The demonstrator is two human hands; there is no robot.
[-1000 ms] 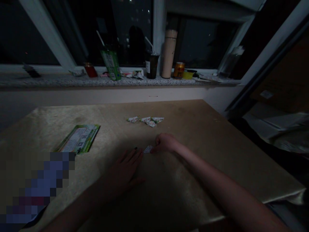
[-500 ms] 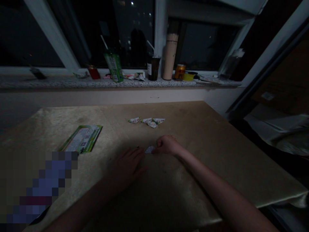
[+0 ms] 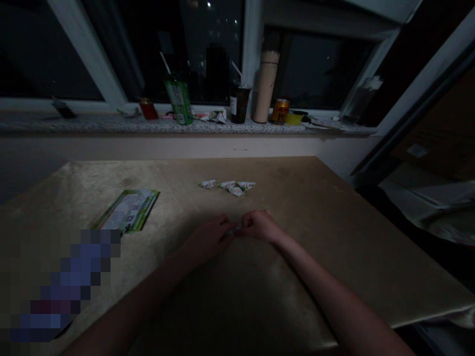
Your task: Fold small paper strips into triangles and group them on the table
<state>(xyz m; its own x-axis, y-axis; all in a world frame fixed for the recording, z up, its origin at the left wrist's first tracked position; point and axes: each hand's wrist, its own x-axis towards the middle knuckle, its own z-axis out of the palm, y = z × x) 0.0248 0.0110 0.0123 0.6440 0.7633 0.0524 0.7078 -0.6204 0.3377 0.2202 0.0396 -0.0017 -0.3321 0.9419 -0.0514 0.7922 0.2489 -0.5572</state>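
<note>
In dim light both my hands meet over the middle of a tan table [image 3: 315, 212]. My right hand [image 3: 260, 225] is curled into a pinch on a small folded paper piece [image 3: 233, 229]. My left hand [image 3: 210, 237] has its fingers bent onto the same piece from the left. Only a sliver of the paper shows between the fingertips. Several small folded green-and-white paper pieces [image 3: 228, 186] lie in a row just beyond my hands. A green-and-white printed flyer [image 3: 128, 210] lies flat to the left.
A stone window sill [image 3: 92, 124] behind the table holds a green drink carton [image 3: 178, 101], a dark cup with a straw [image 3: 239, 103], a tall beige flask [image 3: 266, 86], two cans and scraps. Crumpled sheeting [image 3: 430, 198] lies off the table's right edge.
My left hand, lying flat beside the paper piece before, has moved up and curled its fingers onto it. The right hand has stayed pinched on the piece.
</note>
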